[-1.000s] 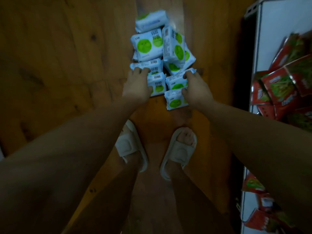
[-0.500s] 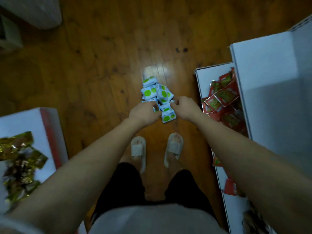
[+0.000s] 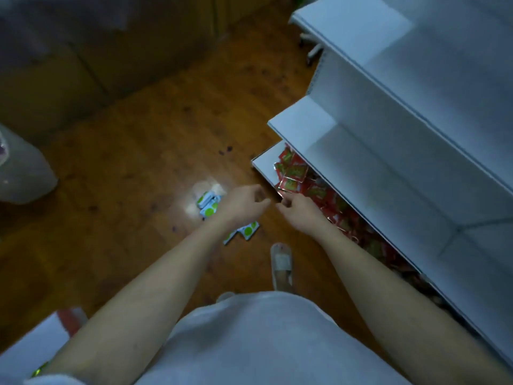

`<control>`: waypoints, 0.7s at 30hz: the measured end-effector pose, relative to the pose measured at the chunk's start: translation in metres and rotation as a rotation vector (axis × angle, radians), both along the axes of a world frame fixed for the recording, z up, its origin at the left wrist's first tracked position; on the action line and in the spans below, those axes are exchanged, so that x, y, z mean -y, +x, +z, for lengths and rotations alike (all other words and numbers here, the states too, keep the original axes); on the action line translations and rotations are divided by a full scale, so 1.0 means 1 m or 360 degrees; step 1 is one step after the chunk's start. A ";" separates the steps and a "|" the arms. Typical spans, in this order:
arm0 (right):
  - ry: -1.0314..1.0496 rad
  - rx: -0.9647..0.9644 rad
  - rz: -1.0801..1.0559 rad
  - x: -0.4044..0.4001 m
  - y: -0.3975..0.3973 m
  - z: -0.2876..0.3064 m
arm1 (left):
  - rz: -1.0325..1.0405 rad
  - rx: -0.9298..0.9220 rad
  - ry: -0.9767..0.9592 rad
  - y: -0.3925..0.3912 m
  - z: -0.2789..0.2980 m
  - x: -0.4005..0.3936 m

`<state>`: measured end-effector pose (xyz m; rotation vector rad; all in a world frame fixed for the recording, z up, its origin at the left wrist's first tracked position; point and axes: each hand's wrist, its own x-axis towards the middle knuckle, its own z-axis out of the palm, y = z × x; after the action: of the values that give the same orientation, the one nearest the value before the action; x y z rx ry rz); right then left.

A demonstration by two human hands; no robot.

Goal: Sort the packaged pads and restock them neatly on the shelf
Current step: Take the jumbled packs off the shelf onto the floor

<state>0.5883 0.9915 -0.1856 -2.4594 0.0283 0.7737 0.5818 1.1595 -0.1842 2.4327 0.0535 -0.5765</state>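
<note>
Several white pad packs with green dots (image 3: 208, 204) lie on the wooden floor, and two more pad packs (image 3: 246, 230) show just below my left forearm. My left hand (image 3: 244, 202) hovers above them with its fingers loosely curled and nothing visible in it. My right hand (image 3: 297, 210) is level with it, close to the front edge of the bottom shelf, fingers also loosely curled and empty. The fingertips of both hands nearly meet. The white shelf unit (image 3: 302, 118) stands at the right; its middle board is bare.
Red snack packets (image 3: 294, 173) fill the bottom shelf. One sandalled foot (image 3: 281, 266) stands near the shelf base. A pale bag (image 3: 22, 173) sits at far left, and a white box with a red edge (image 3: 36, 340) at lower left.
I have risen from bending over the pile; the view pulled back and swung right. Both hands have let go of the packs and lifted off them toward the shelf.
</note>
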 end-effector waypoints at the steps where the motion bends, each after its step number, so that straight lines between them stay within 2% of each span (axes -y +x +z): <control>1: 0.0011 0.0029 -0.0085 0.006 -0.010 0.007 | -0.0087 0.0030 -0.0005 -0.004 0.006 0.006; 8: -0.0102 0.0199 -0.0592 0.080 -0.090 0.071 | -0.0729 0.0250 -0.0010 -0.027 0.062 0.092; 13: -0.0154 0.0419 -0.0931 0.154 -0.147 0.126 | -0.1114 0.0448 -0.0008 -0.048 0.127 0.179; 21: -0.0156 0.0713 -0.1358 0.261 -0.262 0.187 | -0.1467 0.0741 -0.0061 -0.128 0.202 0.314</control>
<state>0.3260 0.7303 0.0013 -2.3137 0.8891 -0.1486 0.4538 0.8457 0.0179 2.3903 -1.2955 -0.3467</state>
